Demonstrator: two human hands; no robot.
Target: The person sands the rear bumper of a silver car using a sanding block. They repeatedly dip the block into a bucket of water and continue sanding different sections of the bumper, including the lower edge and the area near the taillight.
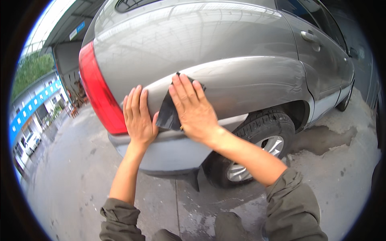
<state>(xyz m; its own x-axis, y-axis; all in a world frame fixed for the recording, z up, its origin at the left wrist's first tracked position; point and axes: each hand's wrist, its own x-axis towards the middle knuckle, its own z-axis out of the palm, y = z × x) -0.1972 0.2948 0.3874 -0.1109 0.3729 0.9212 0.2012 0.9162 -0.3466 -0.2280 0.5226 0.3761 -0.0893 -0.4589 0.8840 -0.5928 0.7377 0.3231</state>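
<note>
Both hands rest on the rear side panel of a silver-grey car (pixel 241 81). My left hand (pixel 138 117) lies with its palm against the body, beside the red tail light (pixel 98 90), its thumb at the edge of a black sheet (pixel 169 113). My right hand (pixel 194 111) presses flat over that thin, pliable sheet, covering much of it, with the fingers pointing up the panel. What the sheet is made of I cannot tell. Below my hands is the grey bumper (pixel 172 153).
The rear wheel (pixel 268 135) sits right of the bumper, under the wheel arch. Wet patches (pixel 325 138) mark the concrete floor (pixel 75 168). A door handle (pixel 309 36) juts out at upper right. A white car (pixel 31 141) stands far left, near a building with a blue sign.
</note>
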